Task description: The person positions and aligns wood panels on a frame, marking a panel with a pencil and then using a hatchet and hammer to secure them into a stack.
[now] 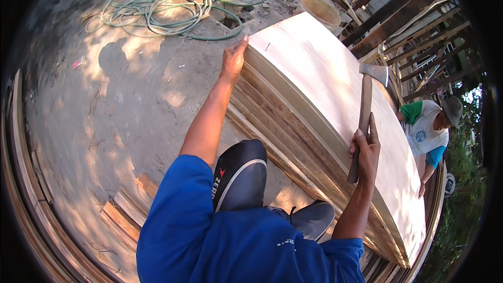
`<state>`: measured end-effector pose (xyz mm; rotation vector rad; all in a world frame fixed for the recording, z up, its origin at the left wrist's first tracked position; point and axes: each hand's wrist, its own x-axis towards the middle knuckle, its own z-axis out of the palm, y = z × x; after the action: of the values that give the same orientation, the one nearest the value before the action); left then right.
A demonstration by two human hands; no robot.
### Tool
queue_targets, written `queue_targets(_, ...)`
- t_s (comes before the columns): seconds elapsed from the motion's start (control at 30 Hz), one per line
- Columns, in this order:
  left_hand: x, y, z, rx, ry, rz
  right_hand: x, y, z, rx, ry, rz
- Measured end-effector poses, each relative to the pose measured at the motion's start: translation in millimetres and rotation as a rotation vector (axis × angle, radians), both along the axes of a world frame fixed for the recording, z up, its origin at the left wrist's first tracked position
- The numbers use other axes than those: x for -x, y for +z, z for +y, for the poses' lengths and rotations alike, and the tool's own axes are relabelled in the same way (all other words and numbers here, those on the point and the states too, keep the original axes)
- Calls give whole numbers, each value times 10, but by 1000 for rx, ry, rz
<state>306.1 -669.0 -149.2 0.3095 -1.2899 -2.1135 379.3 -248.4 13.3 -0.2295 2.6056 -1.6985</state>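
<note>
A pale plywood sheet [325,89] lies on top of a thick stack of wooden boards [293,105] in front of me. My left hand [234,57] is closed on the sheet's far left corner, the thumb by its upper face. A thin nail [268,47] stands tilted in the sheet near that corner. In my right hand [365,149] is a hatchet [365,94], with my fingers around the lower part of its wooden handle. Its metal head points away from me, over the sheet's far right side.
Across the sheet on the right, a co-worker [427,126] in a hat has a hand at its edge. A coiled green hose [175,13] and a bucket [320,11] are beyond the stack. Short wood pieces [126,212] and long planks [39,199] lie on the left.
</note>
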Motion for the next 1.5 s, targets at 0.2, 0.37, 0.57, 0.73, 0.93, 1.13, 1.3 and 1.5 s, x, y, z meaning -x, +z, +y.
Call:
queue_targets(0.2, 28, 22, 94, 42, 25, 59, -224, -68, -332, -214, 27, 135)
queue_targets(0.37, -9, -44, -64, 170, -21, -40, -254, -11, -769, -352, 213, 219)
queue_targets(0.57, -27, 98, 23, 313, 87, -97, -177, -42, -946, -432, 314, 323)
queue_targets(0.73, -82, 132, 32, 335, 78, -122, -142, -137, -959, -433, 312, 344)
queue_targets(0.93, -53, 26, -60, 231, -10, 40, -152, -133, -989, -488, 297, 295)
queue_targets(1.13, -23, 117, 90, 183, 73, 145, -126, -105, -1026, -527, 315, 333)
queue_targets(1.3, 25, 18, -6, 253, 104, 52, -140, 131, -1177, -519, 316, 370)
queue_targets(1.5, 17, -8, -41, 335, 87, -18, -135, 317, -1303, -434, 299, 472)
